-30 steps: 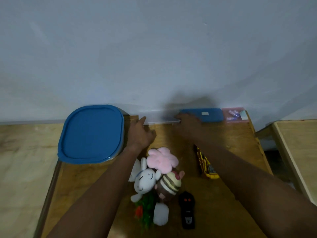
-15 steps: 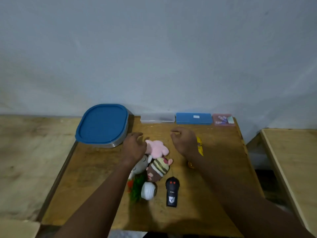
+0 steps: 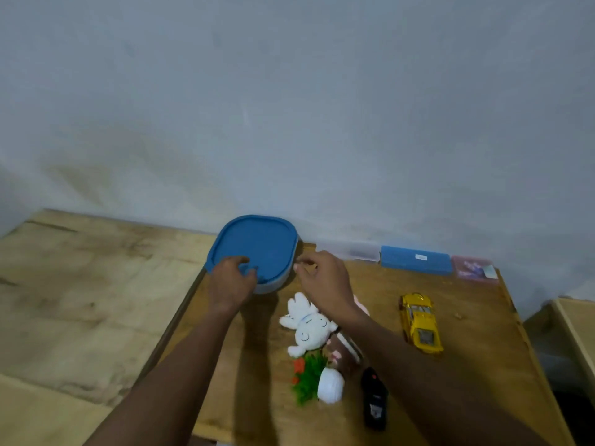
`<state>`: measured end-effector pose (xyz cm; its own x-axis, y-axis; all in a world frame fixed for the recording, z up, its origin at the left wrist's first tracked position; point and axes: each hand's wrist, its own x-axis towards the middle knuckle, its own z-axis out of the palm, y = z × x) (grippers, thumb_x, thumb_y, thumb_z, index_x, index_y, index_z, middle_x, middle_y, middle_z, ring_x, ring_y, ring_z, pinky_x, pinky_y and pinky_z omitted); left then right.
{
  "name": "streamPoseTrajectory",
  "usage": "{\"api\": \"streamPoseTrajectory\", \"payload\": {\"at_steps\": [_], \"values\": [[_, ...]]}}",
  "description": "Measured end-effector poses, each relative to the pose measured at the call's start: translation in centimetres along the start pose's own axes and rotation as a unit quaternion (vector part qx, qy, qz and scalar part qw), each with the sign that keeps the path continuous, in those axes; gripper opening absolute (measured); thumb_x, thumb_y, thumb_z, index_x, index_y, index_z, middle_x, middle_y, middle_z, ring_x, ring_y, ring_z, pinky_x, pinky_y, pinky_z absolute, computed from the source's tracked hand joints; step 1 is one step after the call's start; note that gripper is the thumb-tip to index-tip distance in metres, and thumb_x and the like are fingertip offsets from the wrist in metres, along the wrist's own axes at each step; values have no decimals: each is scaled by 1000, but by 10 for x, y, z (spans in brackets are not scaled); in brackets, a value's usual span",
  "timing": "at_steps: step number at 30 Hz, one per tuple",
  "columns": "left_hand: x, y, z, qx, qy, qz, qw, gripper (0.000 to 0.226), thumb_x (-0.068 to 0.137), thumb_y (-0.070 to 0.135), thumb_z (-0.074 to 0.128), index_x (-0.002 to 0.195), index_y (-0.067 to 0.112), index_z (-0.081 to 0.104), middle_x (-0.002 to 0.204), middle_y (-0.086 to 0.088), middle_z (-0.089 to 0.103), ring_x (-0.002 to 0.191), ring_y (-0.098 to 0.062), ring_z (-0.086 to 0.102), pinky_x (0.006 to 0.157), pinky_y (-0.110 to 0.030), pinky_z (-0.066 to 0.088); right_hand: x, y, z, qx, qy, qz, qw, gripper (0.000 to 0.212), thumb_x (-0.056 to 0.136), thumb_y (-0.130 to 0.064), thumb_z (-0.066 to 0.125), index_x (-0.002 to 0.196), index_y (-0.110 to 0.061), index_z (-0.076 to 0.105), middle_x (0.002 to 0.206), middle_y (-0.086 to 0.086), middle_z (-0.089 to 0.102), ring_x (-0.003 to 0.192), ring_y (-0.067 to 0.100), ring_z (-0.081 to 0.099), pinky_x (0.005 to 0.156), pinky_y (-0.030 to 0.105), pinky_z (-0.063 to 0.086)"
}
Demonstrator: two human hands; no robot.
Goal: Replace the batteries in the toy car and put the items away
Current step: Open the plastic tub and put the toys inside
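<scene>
Fingers of the left hand [image 3: 232,281] curl onto the blue-lidded oval plastic container [image 3: 257,249], right hand [image 3: 325,281] loosely spread beside it; steady the base while prying, yellow toy car [image 3: 420,321] lying well right.

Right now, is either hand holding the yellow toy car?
No. The yellow toy car lies alone on the table; both hands are at the blue-lidded container.
</scene>
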<state>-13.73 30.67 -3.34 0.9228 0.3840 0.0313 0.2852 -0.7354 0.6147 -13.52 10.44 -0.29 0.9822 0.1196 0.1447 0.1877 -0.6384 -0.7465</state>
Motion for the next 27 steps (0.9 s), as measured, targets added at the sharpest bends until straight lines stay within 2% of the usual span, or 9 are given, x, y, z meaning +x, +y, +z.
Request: {"api": "streamPoseTrajectory", "payload": {"at_steps": [3, 7, 8, 10, 12, 15, 17, 20, 27], "values": [[42, -28, -17, 38, -17, -20, 999, 47, 86, 32, 67, 130, 16, 65, 133, -9, 63, 121, -31, 58, 97, -44, 50, 22, -4, 38, -8, -37, 96, 995, 32, 90, -40, 63, 114, -20, 71, 108, -6, 72, 95, 11, 65, 75, 22, 44], [88, -63, -29, 106, -53, -37, 992, 63, 89, 37, 64, 146, 17, 46, 146, -15, 45, 129, -36, 47, 99, -48, 48, 51, 2, 95, -20, -35, 195, 980, 62, 78, -67, 51, 121, -24, 63, 112, -1, 69, 98, 19, 66, 81, 36, 56], [98, -70, -30, 102, -58, -42, 992, 63, 91, 36, 63, 147, 14, 44, 146, -16, 44, 130, -36, 47, 100, -47, 47, 58, 3, 107, -17, -25, 210, 977, 62, 78, -67, 50, 119, -23, 62, 110, 0, 68, 96, 20, 65, 80, 37, 57], [117, -82, -28, 86, -73, -45, 993, 56, 94, 35, 61, 141, 6, 49, 138, -18, 52, 122, -35, 54, 95, -42, 49, 66, 6, 124, -27, -2, 232, 972, 45, 83, -55, 55, 110, -20, 61, 103, 2, 64, 89, 19, 62, 75, 35, 56], [131, -91, -26, 73, -91, -49, 992, 40, 93, 34, 62, 122, 5, 63, 116, -14, 66, 98, -28, 65, 80, -35, 53, 69, 5, 131, -37, 14, 248, 968, 31, 83, -42, 55, 104, -20, 59, 99, 4, 62, 83, 18, 61, 70, 37, 56], [141, -97, -25, 58, -111, -57, 990, 22, 88, 26, 66, 97, 6, 70, 85, -3, 67, 66, -13, 58, 53, -25, 47, 70, 1, 133, -19, 28, 261, 965, 18, 81, -22, 54, 97, -18, 61, 88, 4, 62, 71, 15, 60, 61, 39, 59], [145, -97, -24, 43, -118, -61, 990, 20, 85, 25, 69, 93, 6, 68, 84, -1, 67, 66, -14, 59, 51, -23, 44, 73, -2, 130, -17, 34, 277, 960, 28, 83, -11, 59, 111, -11, 63, 91, 2, 64, 75, 14, 62, 59, 29, 57], [155, -98, -22, 28, -130, -81, 988, 26, 81, 29, 77, 90, 6, 67, 84, -3, 69, 71, -19, 64, 56, -26, 48, 80, -4, 127, -29, 32, 302, 952, 51, 82, -12, 65, 132, -14, 54, 116, 5, 64, 96, 18, 61, 70, 26, 52], [174, -97, -22, 8, -168, -130, 977, 35, 73, 28, 87, 88, 4, 67, 86, -10, 71, 76, -24, 68, 53, -27, 47, 91, -10, 122, 11, 53, 367, 929, 65, 73, -20, 77, 132, -21, 49, 116, 6, 62, 93, 21, 59, 65, 28, 48]]}}
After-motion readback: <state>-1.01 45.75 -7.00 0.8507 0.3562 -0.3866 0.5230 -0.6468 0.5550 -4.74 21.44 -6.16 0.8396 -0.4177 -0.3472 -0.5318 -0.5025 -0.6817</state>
